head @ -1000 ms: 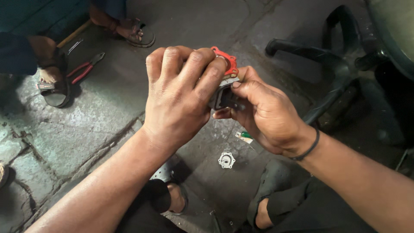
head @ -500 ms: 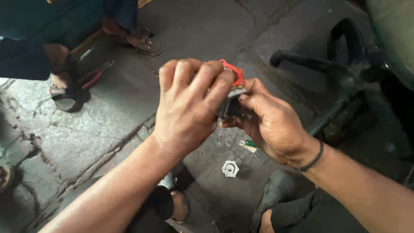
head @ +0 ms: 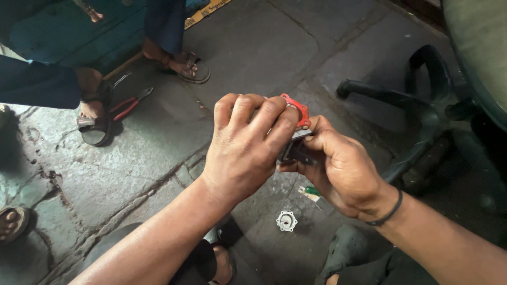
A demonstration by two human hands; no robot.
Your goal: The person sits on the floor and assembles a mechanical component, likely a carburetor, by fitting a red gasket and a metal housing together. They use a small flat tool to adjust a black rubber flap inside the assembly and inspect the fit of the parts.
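Head view, left to right: your left hand (head: 244,150) closes over a small dark part (head: 297,152) with a red gasket (head: 296,109); your right hand (head: 343,171) clamps it from below. Fitting looks unfinished; white hexagonal cap (head: 286,220) lies on the floor (head: 253,47) beneath.

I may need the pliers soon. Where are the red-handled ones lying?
In the head view the red-handled pliers lie on the stone floor at upper left, beside another person's sandalled foot, well away from both hands.

Pliers (head: 128,104) left of hands (head: 296,153); small metal fitting (head: 286,220) on floor (head: 253,58) below.
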